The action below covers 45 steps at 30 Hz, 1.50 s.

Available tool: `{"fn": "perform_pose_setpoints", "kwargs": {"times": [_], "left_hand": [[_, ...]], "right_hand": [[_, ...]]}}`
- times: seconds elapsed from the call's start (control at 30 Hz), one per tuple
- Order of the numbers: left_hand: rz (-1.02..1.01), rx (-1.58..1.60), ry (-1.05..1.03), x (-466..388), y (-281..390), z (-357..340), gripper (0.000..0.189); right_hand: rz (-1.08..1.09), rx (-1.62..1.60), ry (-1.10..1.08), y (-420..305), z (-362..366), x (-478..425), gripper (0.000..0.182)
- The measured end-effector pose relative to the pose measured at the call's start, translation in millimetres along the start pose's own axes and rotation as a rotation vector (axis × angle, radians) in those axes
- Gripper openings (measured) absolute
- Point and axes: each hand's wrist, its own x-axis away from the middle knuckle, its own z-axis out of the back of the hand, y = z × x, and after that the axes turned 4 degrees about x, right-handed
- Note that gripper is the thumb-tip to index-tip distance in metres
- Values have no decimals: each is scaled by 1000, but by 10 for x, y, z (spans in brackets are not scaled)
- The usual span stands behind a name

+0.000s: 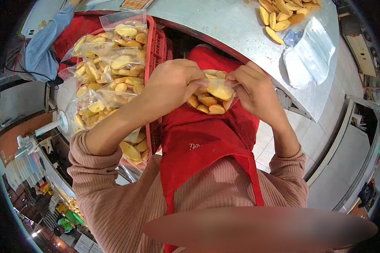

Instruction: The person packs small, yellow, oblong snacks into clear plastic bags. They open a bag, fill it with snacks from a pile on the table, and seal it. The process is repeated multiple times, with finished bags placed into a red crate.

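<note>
Between my hands, over the lap of a red apron (205, 139), is a clear plastic bag (210, 99) filled with golden-brown oval baked pieces. The fingers of my left hand (177, 83) pinch the bag's upper edge on its left side. My right hand (255, 87) grips the same edge at the right corner. The plastic is drawn flat between the two hands, with baked pieces visible below and behind it. Whether the bag's mouth is sealed I cannot tell.
At my left stands a red plastic crate (150, 63) piled with several filled bags (123, 63). A metal table (209, 23) ahead carries loose baked pieces (281, 12) and a stack of clear plastic bags (315, 52). Another person's blue sleeve (46, 44) is at the far left.
</note>
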Motion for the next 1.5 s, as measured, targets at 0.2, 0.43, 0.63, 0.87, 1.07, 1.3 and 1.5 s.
{"fn": "perform_pose_setpoints", "kwargs": {"times": [0.2, 0.43, 0.63, 0.87, 1.07, 1.3, 1.5], "left_hand": [[8, 117, 89, 16, -40, -104, 13], [43, 32, 27, -45, 29, -85, 19], [-46, -26, 77, -78, -36, -122, 14], [-79, -47, 126, -45, -61, -183, 18], [-103, 108, 69, -191, -32, -147, 24], [-121, 36, 111, -113, -53, -150, 20], [-152, 20, 110, -149, -9, -146, 18]], "right_hand": [[-25, -27, 33, 19, -32, -7, 16], [-128, -66, 80, -29, -88, -11, 13], [-91, 18, 260, 62, -196, 107, 18], [-91, 195, 517, 1, -427, 78, 23], [36, 308, 514, -23, -419, 38, 22], [-113, 91, 359, -6, -229, 108, 20], [-25, 175, 435, -58, -290, 73, 20]]}}
